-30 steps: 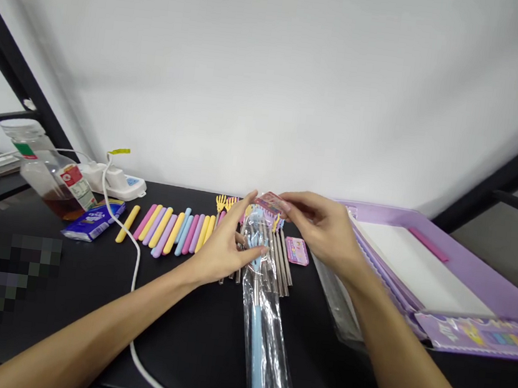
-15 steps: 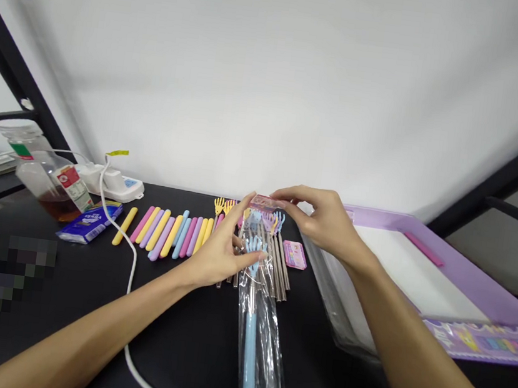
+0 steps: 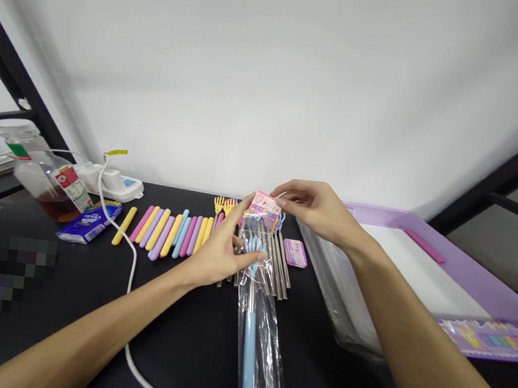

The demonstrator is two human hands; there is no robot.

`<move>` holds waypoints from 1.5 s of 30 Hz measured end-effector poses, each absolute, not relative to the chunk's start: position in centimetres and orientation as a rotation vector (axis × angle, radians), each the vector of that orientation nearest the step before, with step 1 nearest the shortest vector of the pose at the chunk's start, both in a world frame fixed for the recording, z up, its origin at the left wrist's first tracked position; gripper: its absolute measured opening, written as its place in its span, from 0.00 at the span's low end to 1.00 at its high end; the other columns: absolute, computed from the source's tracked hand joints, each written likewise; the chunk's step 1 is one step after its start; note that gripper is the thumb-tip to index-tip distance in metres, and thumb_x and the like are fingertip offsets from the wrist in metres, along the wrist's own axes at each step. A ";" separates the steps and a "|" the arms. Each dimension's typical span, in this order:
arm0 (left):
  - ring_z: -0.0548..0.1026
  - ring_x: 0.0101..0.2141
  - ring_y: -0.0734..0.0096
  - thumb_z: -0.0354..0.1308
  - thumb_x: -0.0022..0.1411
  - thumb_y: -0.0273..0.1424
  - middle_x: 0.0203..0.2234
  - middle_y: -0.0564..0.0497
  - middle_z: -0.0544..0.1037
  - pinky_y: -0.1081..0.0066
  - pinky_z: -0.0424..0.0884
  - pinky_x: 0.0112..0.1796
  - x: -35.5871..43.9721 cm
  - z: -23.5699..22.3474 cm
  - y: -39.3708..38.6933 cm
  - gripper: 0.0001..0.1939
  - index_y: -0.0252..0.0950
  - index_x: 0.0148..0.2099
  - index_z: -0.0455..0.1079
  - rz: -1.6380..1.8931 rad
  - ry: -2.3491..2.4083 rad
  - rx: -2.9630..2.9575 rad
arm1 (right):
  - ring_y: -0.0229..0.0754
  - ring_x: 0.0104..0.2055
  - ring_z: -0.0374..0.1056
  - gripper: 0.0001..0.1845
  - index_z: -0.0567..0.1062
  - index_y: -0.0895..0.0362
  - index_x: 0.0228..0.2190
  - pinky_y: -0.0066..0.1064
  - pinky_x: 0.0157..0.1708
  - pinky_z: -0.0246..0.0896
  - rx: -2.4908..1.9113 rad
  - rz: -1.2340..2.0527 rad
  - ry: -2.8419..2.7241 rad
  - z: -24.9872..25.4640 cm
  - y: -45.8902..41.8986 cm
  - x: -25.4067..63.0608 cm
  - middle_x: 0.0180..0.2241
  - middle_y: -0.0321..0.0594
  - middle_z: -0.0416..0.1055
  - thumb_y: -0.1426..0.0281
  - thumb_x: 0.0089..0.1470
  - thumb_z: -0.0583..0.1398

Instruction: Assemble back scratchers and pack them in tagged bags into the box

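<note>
Scratcher, likely light, slippery, is held by left hand, card pinched by right hand; near handle best gripped.

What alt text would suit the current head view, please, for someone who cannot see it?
The left hand holds a clear bag around a blue stick with a hand-shaped end, while the right hand is at a pink card at the bag's top. Coloured handles and metal rods lie on a black table, a purple box at right.
</note>
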State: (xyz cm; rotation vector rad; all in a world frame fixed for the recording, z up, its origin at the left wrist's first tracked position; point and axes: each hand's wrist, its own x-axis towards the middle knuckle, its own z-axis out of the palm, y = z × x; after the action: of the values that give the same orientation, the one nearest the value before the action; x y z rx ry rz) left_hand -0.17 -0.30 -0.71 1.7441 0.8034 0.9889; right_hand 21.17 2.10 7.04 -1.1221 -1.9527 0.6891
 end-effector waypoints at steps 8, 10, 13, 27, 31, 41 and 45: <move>0.68 0.27 0.79 0.67 0.60 0.39 0.73 0.45 0.43 0.69 0.72 0.27 -0.1 -1.0 -0.3 0.50 0.64 0.73 0.39 0.992 0.826 1.776 | 0.45 0.38 0.75 0.10 0.83 0.56 0.36 0.39 0.41 0.68 -1.186 0.629 -1.963 7.6 1.7 21.0 0.36 0.42 0.81 0.70 0.54 0.62; 0.70 0.30 0.76 0.66 0.61 0.39 0.73 0.45 0.42 0.68 0.74 0.29 -0.2 -1.0 -0.3 0.51 0.65 0.73 0.35 0.975 0.835 1.797 | 0.45 0.37 0.75 0.10 0.84 0.56 0.35 0.39 0.40 0.68 -1.217 0.644 -1.971 8.0 1.8 21.0 0.34 0.42 0.81 0.70 0.54 0.62; 0.69 0.28 0.79 0.66 0.62 0.40 0.74 0.43 0.39 0.65 0.74 0.28 -0.2 -0.8 -0.5 0.52 0.65 0.73 0.32 0.942 0.843 1.787 | 0.45 0.36 0.74 0.09 0.84 0.57 0.35 0.38 0.39 0.67 -1.244 0.721 -1.987 8.3 1.9 21.0 0.33 0.43 0.81 0.68 0.53 0.63; 0.71 0.54 0.47 0.68 0.59 0.38 0.68 0.39 0.57 0.49 0.73 0.48 0.1 -0.8 -0.4 0.54 0.53 0.75 0.35 1.006 0.824 1.820 | 0.42 0.37 0.71 0.08 0.81 0.57 0.29 0.37 0.41 0.70 -1.295 1.260 -1.767 8.2 2.1 20.6 0.34 0.43 0.77 0.65 0.48 0.70; 0.63 0.62 0.43 0.68 0.59 0.37 0.72 0.42 0.48 0.52 0.73 0.48 0.1 -0.9 -0.3 0.54 0.53 0.75 0.36 1.033 0.821 1.817 | 0.42 0.36 0.72 0.09 0.79 0.57 0.29 0.38 0.42 0.70 -1.308 1.192 -1.810 8.6 2.0 20.7 0.31 0.42 0.77 0.68 0.46 0.71; 0.69 0.27 0.80 0.68 0.59 0.39 0.73 0.41 0.39 0.72 0.68 0.24 0.0 -0.9 -0.5 0.58 0.66 0.73 0.27 0.940 0.832 1.724 | 0.47 0.41 0.75 0.13 0.83 0.58 0.40 0.40 0.44 0.70 -1.264 0.828 -2.288 10.6 2.6 20.8 0.40 0.45 0.81 0.69 0.50 0.67; 0.59 0.20 0.91 0.69 0.58 0.36 0.73 0.39 0.41 0.75 0.63 0.19 0.1 -0.7 -0.8 0.59 0.70 0.72 0.26 0.948 0.791 1.675 | 0.48 0.40 0.77 0.12 0.83 0.57 0.39 0.39 0.43 0.70 -1.332 0.814 -2.399 11.6 3.1 20.8 0.39 0.44 0.82 0.68 0.51 0.66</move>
State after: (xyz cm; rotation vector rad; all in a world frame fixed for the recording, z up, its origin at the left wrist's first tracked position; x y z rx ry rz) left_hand 0.07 -0.78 -0.68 1.6753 0.7909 0.9476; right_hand 20.78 3.08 11.63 -1.3321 -2.3987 0.8139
